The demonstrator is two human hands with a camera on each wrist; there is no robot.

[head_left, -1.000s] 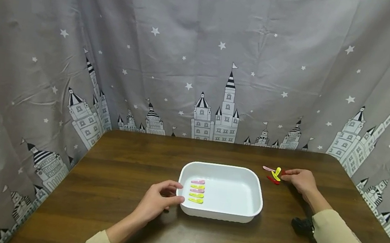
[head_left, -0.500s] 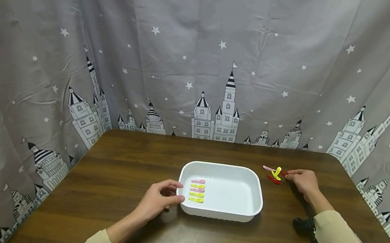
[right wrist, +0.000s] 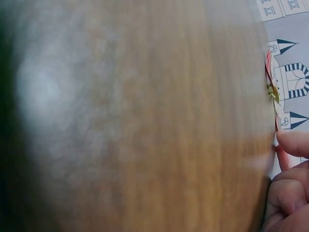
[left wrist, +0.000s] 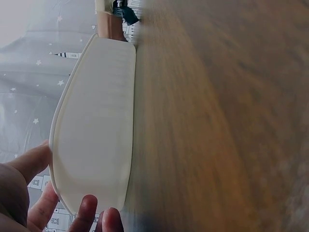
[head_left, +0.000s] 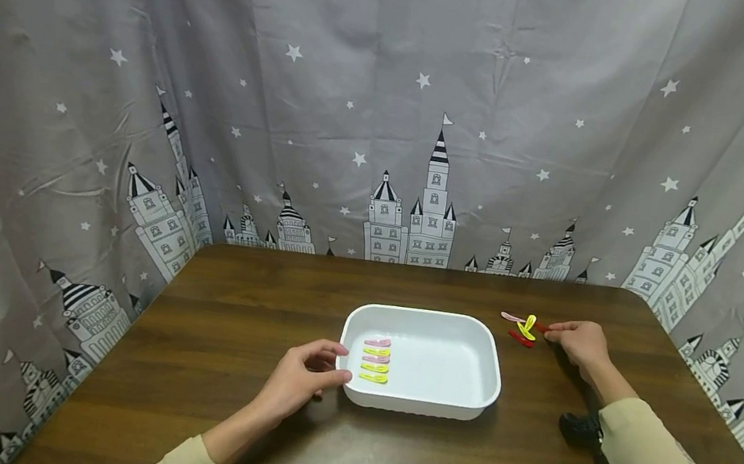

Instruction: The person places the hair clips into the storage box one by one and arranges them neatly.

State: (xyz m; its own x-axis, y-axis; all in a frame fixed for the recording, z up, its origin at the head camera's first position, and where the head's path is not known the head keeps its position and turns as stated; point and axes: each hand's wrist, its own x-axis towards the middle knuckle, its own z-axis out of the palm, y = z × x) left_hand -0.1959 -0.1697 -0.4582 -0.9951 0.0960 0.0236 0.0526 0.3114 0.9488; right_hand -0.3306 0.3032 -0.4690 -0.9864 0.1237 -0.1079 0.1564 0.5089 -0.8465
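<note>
A white plastic tray (head_left: 425, 408) stands on the table, with several pink and yellow snap hair clips (head_left: 376, 359) in a column near its left wall. My left hand (head_left: 298, 378) holds the tray's left side, thumb and fingertips at the rim; the left wrist view shows fingers against the outer wall (left wrist: 94, 121). Right of the tray, my right hand (head_left: 582, 347) pinches the end of a red hair clip (head_left: 541, 327) between thumb and finger, low over the table. Next to it lie a pink clip (head_left: 512, 317), crossed yellow clips (head_left: 525, 331) and another red clip (head_left: 520, 339).
The brown wooden table (head_left: 245, 309) reaches back to a grey curtain (head_left: 334, 98) printed with castles and stars. Black bands (head_left: 579, 430) sit at the wrists. Blurred wood fills most of the right wrist view.
My right hand has shifted slightly to the right at the loose clips, fingertips still at the red one. The left hand and the tray stay in place; the head view tilts a little.
</note>
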